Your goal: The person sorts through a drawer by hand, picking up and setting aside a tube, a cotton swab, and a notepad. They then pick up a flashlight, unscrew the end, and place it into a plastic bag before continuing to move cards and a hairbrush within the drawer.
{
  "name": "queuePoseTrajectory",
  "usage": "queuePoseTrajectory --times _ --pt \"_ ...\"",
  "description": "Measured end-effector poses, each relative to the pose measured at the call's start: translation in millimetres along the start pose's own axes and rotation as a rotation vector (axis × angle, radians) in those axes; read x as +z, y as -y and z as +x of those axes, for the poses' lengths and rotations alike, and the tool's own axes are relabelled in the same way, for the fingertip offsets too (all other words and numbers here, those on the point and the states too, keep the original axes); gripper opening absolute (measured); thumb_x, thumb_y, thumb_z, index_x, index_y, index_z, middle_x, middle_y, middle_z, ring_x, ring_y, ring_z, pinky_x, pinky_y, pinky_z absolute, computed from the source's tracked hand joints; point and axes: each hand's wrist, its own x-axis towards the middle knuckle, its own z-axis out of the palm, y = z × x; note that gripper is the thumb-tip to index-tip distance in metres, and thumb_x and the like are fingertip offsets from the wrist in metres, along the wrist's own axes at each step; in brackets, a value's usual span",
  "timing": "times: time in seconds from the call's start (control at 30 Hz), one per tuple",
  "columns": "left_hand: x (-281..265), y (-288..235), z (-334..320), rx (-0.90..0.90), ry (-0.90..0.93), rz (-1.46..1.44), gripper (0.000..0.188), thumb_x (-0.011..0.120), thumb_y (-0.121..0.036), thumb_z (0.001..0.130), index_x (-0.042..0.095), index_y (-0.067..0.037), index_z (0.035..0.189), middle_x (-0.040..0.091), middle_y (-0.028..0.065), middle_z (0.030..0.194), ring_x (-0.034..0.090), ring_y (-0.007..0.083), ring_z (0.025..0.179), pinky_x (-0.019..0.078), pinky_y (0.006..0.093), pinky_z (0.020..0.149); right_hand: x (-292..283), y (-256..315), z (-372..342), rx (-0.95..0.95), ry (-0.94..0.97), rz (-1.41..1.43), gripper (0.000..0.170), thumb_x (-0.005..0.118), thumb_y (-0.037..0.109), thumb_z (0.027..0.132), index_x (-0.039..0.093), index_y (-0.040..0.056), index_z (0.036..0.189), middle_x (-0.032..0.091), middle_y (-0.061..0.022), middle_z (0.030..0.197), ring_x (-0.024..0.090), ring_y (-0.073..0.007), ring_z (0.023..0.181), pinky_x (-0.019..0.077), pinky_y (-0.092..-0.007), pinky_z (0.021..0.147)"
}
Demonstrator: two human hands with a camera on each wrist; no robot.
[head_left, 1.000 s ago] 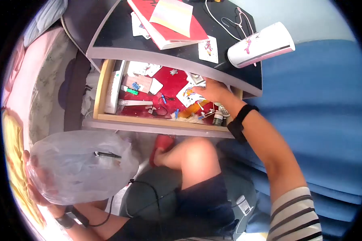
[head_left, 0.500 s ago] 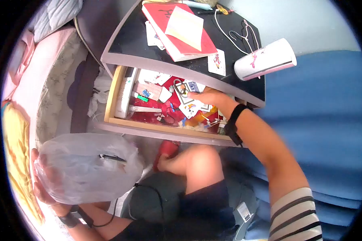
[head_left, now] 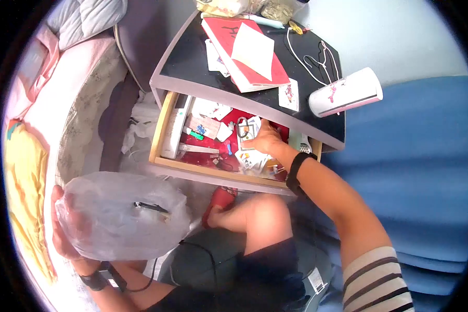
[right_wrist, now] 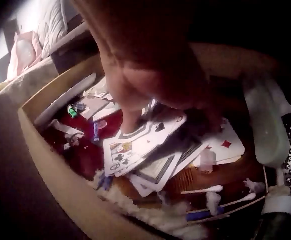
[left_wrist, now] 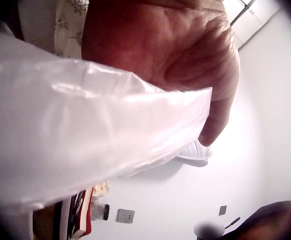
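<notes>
In the head view my left hand (head_left: 63,236) holds a translucent plastic bag (head_left: 114,229) at its left side. A slim dark object (head_left: 151,208) shows through the plastic. The left wrist view has the bag's edge (left_wrist: 135,125) across my palm. My right hand (head_left: 267,140) reaches into the pulled-out drawer (head_left: 218,178) and grips some playing cards (head_left: 250,160). Seen from the right wrist, the thumb presses on the held cards (right_wrist: 158,132), a club face among them. More cards (right_wrist: 225,145) lie beneath and beside the hand, one with red diamonds.
Cotton swabs (right_wrist: 203,190), a green clip (head_left: 195,134) and a pale green case (right_wrist: 263,125) lie in the drawer. On the cabinet top are a red book (head_left: 244,57), a white cylinder (head_left: 348,92) and a wire hanger (head_left: 322,62). A blue curtain (head_left: 416,156) hangs right.
My right hand has shifted within the drawer, and the cards under it lie closer together. The camera has turned, so the cabinet sits lower and further right. My left hand still holds the bag.
</notes>
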Motion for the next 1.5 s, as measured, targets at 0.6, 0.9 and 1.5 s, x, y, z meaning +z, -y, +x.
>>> queuePoseTrajectory --times 0.6,0.9,1.5 --pt "16 0 1 0.023 -0.117 0.04 0.076 0.061 -0.036 0.078 0.027 0.002 0.134 0.054 0.0116 0.116 0.057 0.0115 0.079 0.0465 0.0183 0.059 -82 -38 -99 -0.318 -0.211 0.385 0.041 0.07 0.011 0.067 0.054 -0.0004 0.103 0.062 -0.0193 0.093 0.06 -0.0285 0.085 0.0468 -0.0371 0.076" --pt "8 2 2 0.014 -0.07 0.06 0.078 0.061 -0.036 0.078 0.024 0.003 0.136 0.051 0.0138 0.118 0.056 0.0116 0.08 0.045 0.0166 0.056 -153 0 -48 -0.759 -1.078 -0.26 0.057 0.052 0.007 0.075 0.03 0.0013 0.128 0.058 -0.0253 0.098 0.058 -0.0368 0.092 0.045 -0.0407 0.08" --pt "6 -1 0 0.017 -0.035 0.016 0.077 0.059 -0.031 0.08 0.02 0.003 0.137 0.049 0.0162 0.123 0.059 0.0152 0.088 0.0493 0.0193 0.062 -140 11 -34 -0.298 -0.803 -0.492 0.031 0.046 0.012 0.08 0.042 0.006 0.111 0.054 -0.0219 0.104 0.056 -0.038 0.096 0.0448 -0.0454 0.08"
